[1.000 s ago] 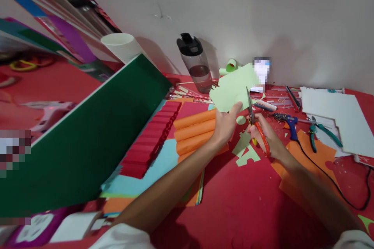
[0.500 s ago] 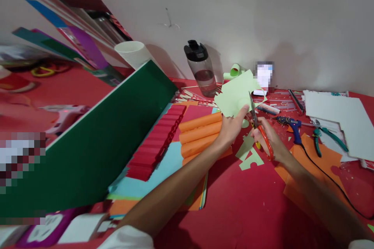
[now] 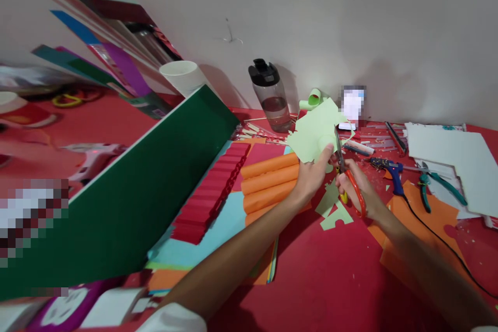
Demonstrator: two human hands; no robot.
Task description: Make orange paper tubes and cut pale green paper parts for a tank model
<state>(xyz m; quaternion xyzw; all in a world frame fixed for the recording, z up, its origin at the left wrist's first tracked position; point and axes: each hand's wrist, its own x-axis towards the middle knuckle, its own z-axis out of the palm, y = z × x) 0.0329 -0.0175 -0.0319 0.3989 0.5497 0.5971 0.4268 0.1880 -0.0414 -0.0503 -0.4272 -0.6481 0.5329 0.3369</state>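
Note:
My left hand [image 3: 314, 174] grips a sheet of light green paper [image 3: 313, 132] by its lower edge, thumb on top. Scissors [image 3: 355, 189] with red-orange handles are in my right hand [image 3: 360, 187], their blades at the right edge of the paper. A thin curved strip of the sheet hangs out beyond the blades. Below my hands, light green paper scraps [image 3: 336, 217] lie on the red table. Left of my left hand are rolled orange paper tubes [image 3: 268, 187] and a pleated red paper piece [image 3: 212, 192].
A green board [image 3: 128, 202] stands on edge at the left. Behind are a water bottle [image 3: 270, 96], a white cup [image 3: 181, 75] and a lit phone [image 3: 352, 104]. At right lie a blue glue gun [image 3: 395, 174] with its cord, green-handled pliers [image 3: 443, 187] and white board [image 3: 459, 161].
The view has shifted slightly, so everything sits a little lower and further right. Both hands keep their holds, and the scissor blades look closer together at the paper's edge.

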